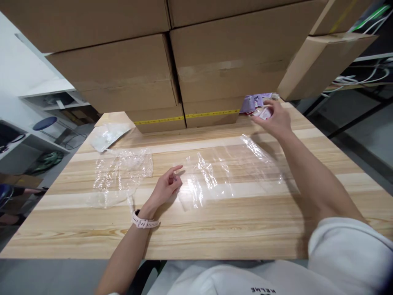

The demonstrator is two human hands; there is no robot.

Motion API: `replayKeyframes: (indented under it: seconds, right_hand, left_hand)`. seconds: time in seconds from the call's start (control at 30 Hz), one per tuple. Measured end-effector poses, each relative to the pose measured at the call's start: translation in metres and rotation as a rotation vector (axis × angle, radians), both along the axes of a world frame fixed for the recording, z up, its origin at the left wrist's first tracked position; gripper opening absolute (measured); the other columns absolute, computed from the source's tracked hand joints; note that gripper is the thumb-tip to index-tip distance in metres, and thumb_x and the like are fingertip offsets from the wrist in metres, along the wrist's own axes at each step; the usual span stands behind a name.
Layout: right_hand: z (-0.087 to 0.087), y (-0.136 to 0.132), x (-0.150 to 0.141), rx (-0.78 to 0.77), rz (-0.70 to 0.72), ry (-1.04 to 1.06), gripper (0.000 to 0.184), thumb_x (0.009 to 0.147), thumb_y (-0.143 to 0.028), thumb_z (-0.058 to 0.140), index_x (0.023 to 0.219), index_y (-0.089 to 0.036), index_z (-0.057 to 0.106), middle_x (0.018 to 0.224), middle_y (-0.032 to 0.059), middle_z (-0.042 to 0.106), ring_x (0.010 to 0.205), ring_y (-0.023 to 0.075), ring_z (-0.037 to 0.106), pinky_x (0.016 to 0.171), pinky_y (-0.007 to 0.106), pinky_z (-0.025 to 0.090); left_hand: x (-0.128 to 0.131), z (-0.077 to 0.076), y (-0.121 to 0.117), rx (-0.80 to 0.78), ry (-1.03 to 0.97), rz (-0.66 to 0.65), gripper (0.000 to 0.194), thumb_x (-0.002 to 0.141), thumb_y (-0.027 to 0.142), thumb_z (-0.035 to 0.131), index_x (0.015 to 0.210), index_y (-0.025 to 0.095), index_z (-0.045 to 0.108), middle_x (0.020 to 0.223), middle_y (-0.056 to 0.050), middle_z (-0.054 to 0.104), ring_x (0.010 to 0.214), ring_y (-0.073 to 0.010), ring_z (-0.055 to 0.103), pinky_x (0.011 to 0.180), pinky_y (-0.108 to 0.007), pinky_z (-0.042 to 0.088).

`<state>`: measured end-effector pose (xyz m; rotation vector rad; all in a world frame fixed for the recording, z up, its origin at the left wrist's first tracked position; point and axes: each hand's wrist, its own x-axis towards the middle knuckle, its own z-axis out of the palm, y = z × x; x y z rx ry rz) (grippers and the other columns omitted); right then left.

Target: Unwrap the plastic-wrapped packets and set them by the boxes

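My right hand [278, 119] reaches to the far right of the table, thumb and fingers around a small white and red packet [265, 113]. Just behind it lie several purple packets [251, 103], against the foot of the boxes. My left hand [167, 187] rests low over the table, index finger stretched out and the others loosely bent, holding nothing. Right beside its fingertips a clear plastic bag [211, 176] lies flat, stretching across the middle towards my right forearm. A second, crumpled clear bag [123, 176] lies to the left of that hand.
Stacked cardboard boxes [227, 73] wall off the back of the wooden table [215, 237]. A yellow measuring tape [211, 114] runs along their lower part. A whitish plastic packet [109, 135] lies at the back left. A blue stool [45, 123] stands beyond the left edge.
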<state>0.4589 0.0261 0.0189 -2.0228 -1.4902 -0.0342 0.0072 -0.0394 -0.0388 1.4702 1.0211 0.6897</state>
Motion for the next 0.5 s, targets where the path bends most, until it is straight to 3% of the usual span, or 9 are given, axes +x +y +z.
replayKeyframes:
  seconds: [0.07, 0.13, 0.23, 0.37, 0.43, 0.5]
  right_hand:
    - [-0.008, 0.013, 0.029, -0.078, -0.122, -0.023, 0.067, 0.095, -0.051, 0.061, 0.149, -0.017, 0.039, 0.143, 0.0170, 0.059, 0.118, 0.0276, 0.054, 0.095, 0.041, 0.042]
    - [-0.021, 0.017, 0.043, -0.138, -0.156, -0.020, 0.068, 0.097, -0.050, 0.057, 0.150, -0.010, 0.038, 0.146, 0.0238, 0.054, 0.120, 0.0285, 0.049, 0.096, 0.041, 0.038]
    - [-0.040, 0.010, 0.042, -0.219, -0.146, -0.002, 0.065, 0.099, -0.049, 0.054, 0.146, -0.005, 0.041, 0.143, 0.0303, 0.054, 0.119, 0.0294, 0.042, 0.098, 0.044, 0.033]
    - [-0.046, -0.015, 0.024, -0.193, -0.194, -0.054, 0.070, 0.103, -0.053, 0.047, 0.156, -0.009, 0.033, 0.162, 0.0316, 0.031, 0.136, 0.0369, 0.029, 0.103, 0.054, 0.026]
    - [-0.044, -0.036, 0.018, -0.196, -0.200, -0.048, 0.063, 0.105, -0.053, 0.040, 0.151, -0.011, 0.044, 0.154, 0.0291, 0.044, 0.134, 0.0383, 0.037, 0.101, 0.054, 0.030]
    - [-0.042, -0.061, 0.015, -0.274, -0.128, 0.043, 0.057, 0.104, -0.055, 0.040, 0.140, -0.015, 0.057, 0.131, 0.0220, 0.065, 0.115, 0.0339, 0.056, 0.092, 0.048, 0.041]
  left_hand:
    - [0.000, 0.001, 0.000, -0.018, -0.020, 0.010, 0.059, 0.089, 0.027, 0.071, 0.145, 0.016, 0.054, 0.071, 0.003, 0.054, 0.057, -0.0104, 0.050, 0.059, -0.025, 0.044]
    - [0.000, 0.001, 0.001, -0.033, -0.030, 0.019, 0.062, 0.088, 0.027, 0.072, 0.146, 0.018, 0.053, 0.071, 0.004, 0.055, 0.056, -0.0099, 0.049, 0.058, -0.024, 0.043]
    - [0.001, 0.001, 0.001, -0.042, -0.026, 0.033, 0.068, 0.087, 0.026, 0.072, 0.150, 0.019, 0.050, 0.072, 0.003, 0.056, 0.055, -0.0091, 0.050, 0.055, -0.022, 0.040]
    - [0.003, 0.004, -0.001, -0.055, -0.019, 0.061, 0.083, 0.086, 0.023, 0.072, 0.161, 0.020, 0.037, 0.071, 0.004, 0.056, 0.054, -0.0086, 0.050, 0.054, -0.021, 0.040]
    - [0.003, 0.006, -0.001, -0.058, -0.017, 0.070, 0.091, 0.086, 0.021, 0.072, 0.165, 0.021, 0.028, 0.071, 0.004, 0.057, 0.054, -0.0087, 0.050, 0.054, -0.021, 0.042]
    - [0.003, 0.006, -0.001, -0.060, -0.008, 0.078, 0.098, 0.086, 0.021, 0.072, 0.168, 0.023, 0.019, 0.073, 0.004, 0.059, 0.055, -0.0090, 0.051, 0.054, -0.022, 0.044]
